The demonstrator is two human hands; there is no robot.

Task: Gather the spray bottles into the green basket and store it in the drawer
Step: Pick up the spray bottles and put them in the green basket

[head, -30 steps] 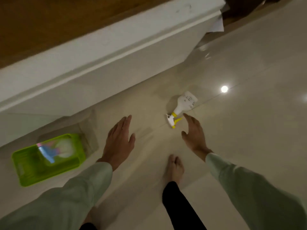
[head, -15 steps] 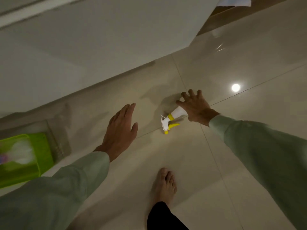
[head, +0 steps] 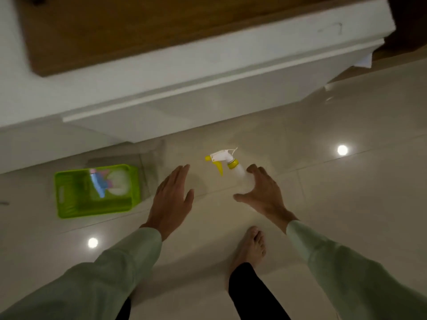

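Above the floor, right hand [head: 263,192] grips the spray bottle [head: 227,161]; left hand [head: 172,197] hovers flat, grip open.

No text, label, brand, number or sign can be read anywhere in this view. The white spray bottle [head: 233,166] with the yellow trigger shows no legible print on the part that is visible, and the green basket [head: 69,195] on the floor and the blurred bottles in it carry nothing that can be made out.
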